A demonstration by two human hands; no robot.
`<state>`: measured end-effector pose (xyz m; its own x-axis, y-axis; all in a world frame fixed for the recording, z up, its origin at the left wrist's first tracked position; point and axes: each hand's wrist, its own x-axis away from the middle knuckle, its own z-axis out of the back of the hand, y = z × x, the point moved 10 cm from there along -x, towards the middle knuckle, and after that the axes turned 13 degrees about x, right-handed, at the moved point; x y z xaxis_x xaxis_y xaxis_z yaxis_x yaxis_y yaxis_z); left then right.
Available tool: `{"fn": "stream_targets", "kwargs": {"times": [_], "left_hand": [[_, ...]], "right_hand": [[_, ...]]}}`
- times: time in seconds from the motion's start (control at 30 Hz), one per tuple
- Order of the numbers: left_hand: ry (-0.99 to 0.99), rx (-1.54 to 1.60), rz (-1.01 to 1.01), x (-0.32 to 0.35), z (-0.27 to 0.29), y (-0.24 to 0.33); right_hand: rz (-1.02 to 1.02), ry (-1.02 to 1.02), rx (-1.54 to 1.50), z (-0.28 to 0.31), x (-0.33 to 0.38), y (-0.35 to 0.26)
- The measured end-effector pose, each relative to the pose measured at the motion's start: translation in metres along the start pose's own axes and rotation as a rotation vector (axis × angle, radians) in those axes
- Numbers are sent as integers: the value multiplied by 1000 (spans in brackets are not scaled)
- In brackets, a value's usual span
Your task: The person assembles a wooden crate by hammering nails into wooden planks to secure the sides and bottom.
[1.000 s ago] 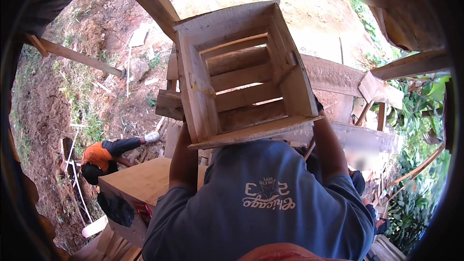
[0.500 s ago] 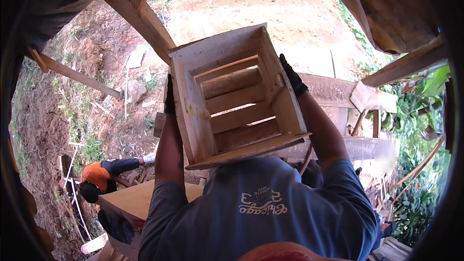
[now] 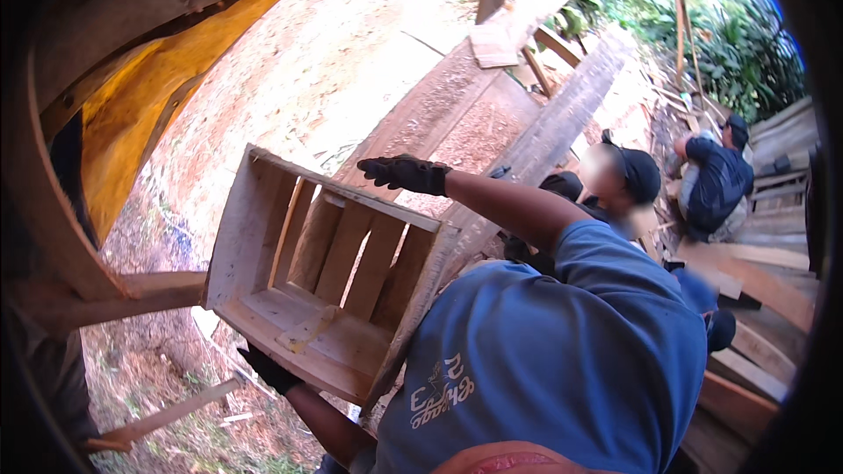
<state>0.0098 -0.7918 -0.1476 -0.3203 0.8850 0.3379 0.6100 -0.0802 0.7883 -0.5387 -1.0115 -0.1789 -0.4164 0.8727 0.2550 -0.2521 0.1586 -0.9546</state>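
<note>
An open-topped wooden crate with a slatted bottom is held up in front of my chest, tilted, its open side facing me. Gaps between the slats let light through. My left hand, in a black glove, supports the crate's lower left wall; most of its fingers are hidden behind the wood. Along the opposite wall lies my gloved right hand, its fingers stretched straight and its palm side toward the crate. The crate is held between both hands.
Long sawdust-strewn boards run past the crate on the right. A person in a dark cap is close beyond my right arm; another person sits farther off. Planks pile at the right. A wooden beam and yellow tarp border the left.
My view has swung to the right, bringing people and planks into sight. The crate has shifted left and turned in the picture, still between both hands. The orange-shirted person has left view.
</note>
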Motion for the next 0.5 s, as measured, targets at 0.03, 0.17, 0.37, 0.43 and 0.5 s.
{"fn": "stream_targets", "kwargs": {"times": [0.03,0.17,0.37,0.43,0.5], "left_hand": [[100,-201,-20,14,31,2],[352,-516,-61,69,29,-45],[300,-625,-39,90,-23,-73],[274,-642,-30,89,-35,-79],[240,-656,-18,83,-49,-85]], "right_hand": [[-25,14,-90,2,12,20],[-284,-54,-293,4,88,59],[-246,-243,-135,-28,144,20],[-237,-201,-69,-28,136,33],[-230,-120,-1,-26,117,58]]}}
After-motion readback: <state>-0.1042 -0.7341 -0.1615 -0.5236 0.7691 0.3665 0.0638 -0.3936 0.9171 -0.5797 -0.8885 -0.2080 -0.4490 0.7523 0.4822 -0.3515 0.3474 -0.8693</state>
